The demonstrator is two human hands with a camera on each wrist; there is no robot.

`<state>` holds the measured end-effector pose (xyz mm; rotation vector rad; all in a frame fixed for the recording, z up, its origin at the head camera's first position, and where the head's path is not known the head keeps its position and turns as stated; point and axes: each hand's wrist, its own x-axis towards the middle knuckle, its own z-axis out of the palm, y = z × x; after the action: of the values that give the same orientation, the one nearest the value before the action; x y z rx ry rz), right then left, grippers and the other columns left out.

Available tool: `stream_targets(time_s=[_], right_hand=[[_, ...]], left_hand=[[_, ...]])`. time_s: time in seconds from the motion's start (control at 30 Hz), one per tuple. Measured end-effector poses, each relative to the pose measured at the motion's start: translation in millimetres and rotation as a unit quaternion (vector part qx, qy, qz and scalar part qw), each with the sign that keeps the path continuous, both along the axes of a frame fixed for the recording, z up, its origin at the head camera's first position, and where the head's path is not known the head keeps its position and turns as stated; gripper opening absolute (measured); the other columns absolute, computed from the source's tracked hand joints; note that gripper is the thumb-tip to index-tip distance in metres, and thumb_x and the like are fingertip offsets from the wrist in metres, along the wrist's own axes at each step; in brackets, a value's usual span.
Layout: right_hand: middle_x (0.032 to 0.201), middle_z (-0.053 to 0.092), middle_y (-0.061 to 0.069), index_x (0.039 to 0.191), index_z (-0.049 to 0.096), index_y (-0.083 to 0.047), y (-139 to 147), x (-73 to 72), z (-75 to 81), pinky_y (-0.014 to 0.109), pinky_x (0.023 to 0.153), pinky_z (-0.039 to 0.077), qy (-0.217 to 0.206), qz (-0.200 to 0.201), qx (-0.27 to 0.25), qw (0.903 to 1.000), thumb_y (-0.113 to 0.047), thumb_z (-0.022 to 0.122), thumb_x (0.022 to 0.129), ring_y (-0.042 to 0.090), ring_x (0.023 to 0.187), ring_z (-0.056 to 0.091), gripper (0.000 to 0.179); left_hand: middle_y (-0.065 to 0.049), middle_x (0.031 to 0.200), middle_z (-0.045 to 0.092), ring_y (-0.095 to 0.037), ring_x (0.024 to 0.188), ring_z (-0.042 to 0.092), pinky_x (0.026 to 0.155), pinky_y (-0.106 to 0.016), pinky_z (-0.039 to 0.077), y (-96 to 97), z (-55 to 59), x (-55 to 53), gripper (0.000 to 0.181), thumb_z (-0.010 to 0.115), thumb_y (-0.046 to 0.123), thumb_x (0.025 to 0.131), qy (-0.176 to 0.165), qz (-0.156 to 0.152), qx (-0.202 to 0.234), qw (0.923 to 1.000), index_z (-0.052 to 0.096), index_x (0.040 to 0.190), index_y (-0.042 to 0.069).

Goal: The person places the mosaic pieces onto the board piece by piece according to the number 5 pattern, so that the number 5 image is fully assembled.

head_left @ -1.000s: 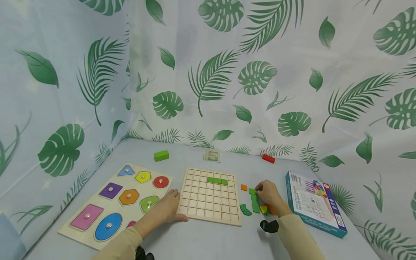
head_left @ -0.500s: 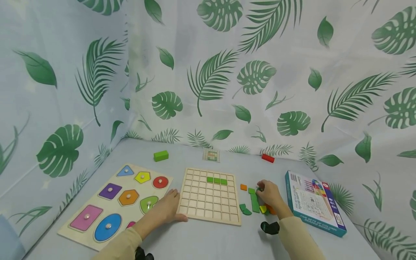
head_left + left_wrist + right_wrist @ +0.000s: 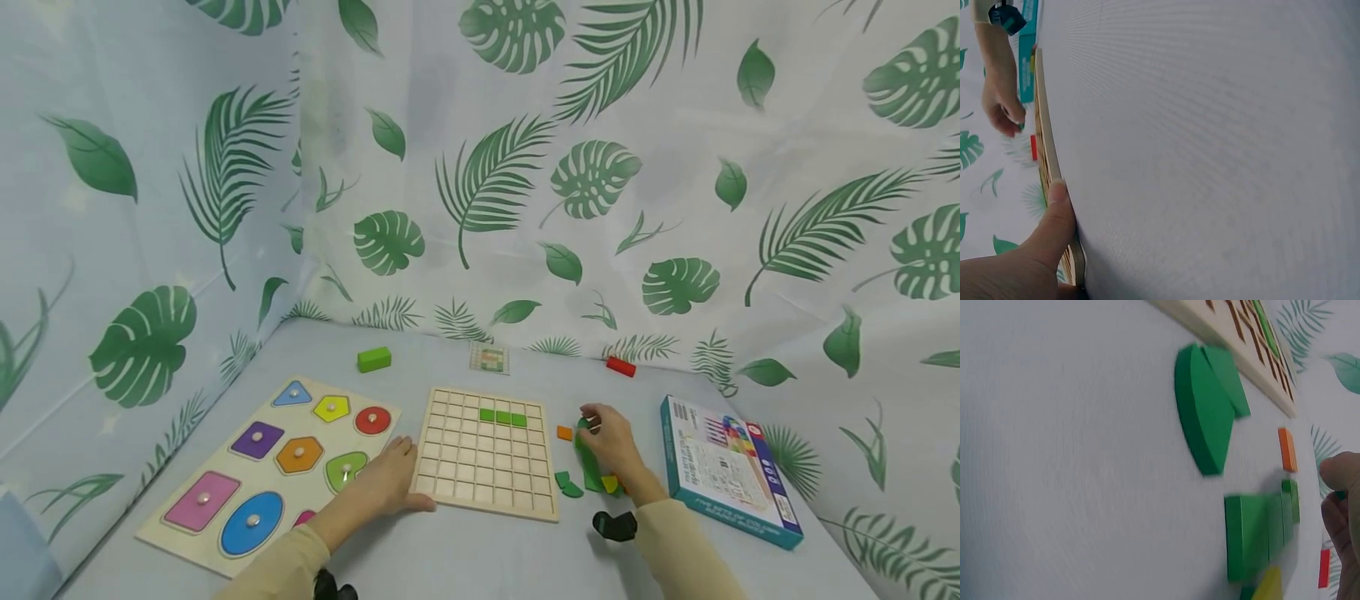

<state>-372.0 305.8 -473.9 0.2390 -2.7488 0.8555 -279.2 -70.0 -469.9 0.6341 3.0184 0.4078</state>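
My left hand point(image 3: 382, 482) rests at the near left corner of the wooden grid board point(image 3: 480, 497), its thumb point(image 3: 1058, 209) lying along the board's edge in the left wrist view. Three green square tiles point(image 3: 503, 417) sit in a row in the board's upper cells. To the right of the board, my right hand point(image 3: 613, 437) pinches a small dark green piece point(image 3: 1340, 495) between thumb and finger, mostly covered by them. Below that hand, green blocks point(image 3: 1249, 534) stand in a line on the table with a yellow piece point(image 3: 610, 483) at their near end.
Two dark green pieces point(image 3: 1200, 412) and an orange square point(image 3: 564, 433) lie beside the board. A knobbed shape puzzle point(image 3: 243, 450) is at left, a boxed set point(image 3: 731, 467) at right. Farther back are a green block point(image 3: 373, 359), a pattern card point(image 3: 490, 357) and a red cylinder point(image 3: 621, 366).
My right hand has picked a small green piece from among the pieces and moved slightly left and away from me with it. The left hand and board have stayed put.
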Motion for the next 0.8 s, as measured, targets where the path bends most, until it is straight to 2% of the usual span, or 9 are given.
stream_targets(time_s=[0.33, 0.47, 0.6, 0.8], right_hand=[[0.106, 0.063, 0.017, 0.115, 0.059, 0.006, -35, -3.4, -3.5, 0.042, 0.083, 0.053, 0.023, 0.002, -0.099, 0.9948, -0.003, 0.069, 0.083, 0.029, 0.096, 0.06, 0.035], [0.106, 0.063, 0.015, 0.115, 0.06, 0.005, -48, -6.1, -6.8, 0.041, 0.084, 0.053, 0.018, 0.008, -0.117, 0.9929, -0.006, 0.069, 0.084, 0.027, 0.097, 0.06, 0.034], [0.104, 0.063, 0.016, 0.113, 0.06, 0.007, -61, -7.1, -8.9, 0.041, 0.083, 0.052, 0.025, 0.033, -0.133, 0.9902, -0.004, 0.069, 0.084, 0.029, 0.097, 0.06, 0.033], [0.105, 0.062, 0.013, 0.114, 0.06, 0.005, -79, -10.1, -12.4, 0.038, 0.084, 0.052, 0.018, 0.056, -0.145, 0.9877, -0.004, 0.068, 0.085, 0.026, 0.098, 0.059, 0.032]], left_hand=[[-0.028, 0.135, 0.044, -0.039, 0.129, 0.038, 0.106, -0.044, 0.035, -1.4, -1.1, 0.0, 0.096, 0.075, 0.056, 0.07, 0.003, -0.001, 0.011, 0.9999, 0.046, 0.129, -0.015], [-0.028, 0.136, 0.043, -0.039, 0.129, 0.038, 0.106, -0.044, 0.035, -3.2, -0.3, 1.0, 0.097, 0.073, 0.057, 0.07, 0.002, 0.001, 0.002, 1.0, 0.046, 0.129, -0.015], [-0.027, 0.136, 0.044, -0.038, 0.129, 0.038, 0.107, -0.044, 0.035, -3.7, -0.7, 0.4, 0.096, 0.073, 0.057, 0.071, 0.004, 0.001, -0.007, 1.0, 0.046, 0.129, -0.014], [-0.027, 0.135, 0.044, -0.038, 0.129, 0.038, 0.106, -0.044, 0.035, -1.1, 0.5, 0.8, 0.095, 0.073, 0.056, 0.071, 0.003, 0.0, 0.0, 1.0, 0.046, 0.129, -0.014]])
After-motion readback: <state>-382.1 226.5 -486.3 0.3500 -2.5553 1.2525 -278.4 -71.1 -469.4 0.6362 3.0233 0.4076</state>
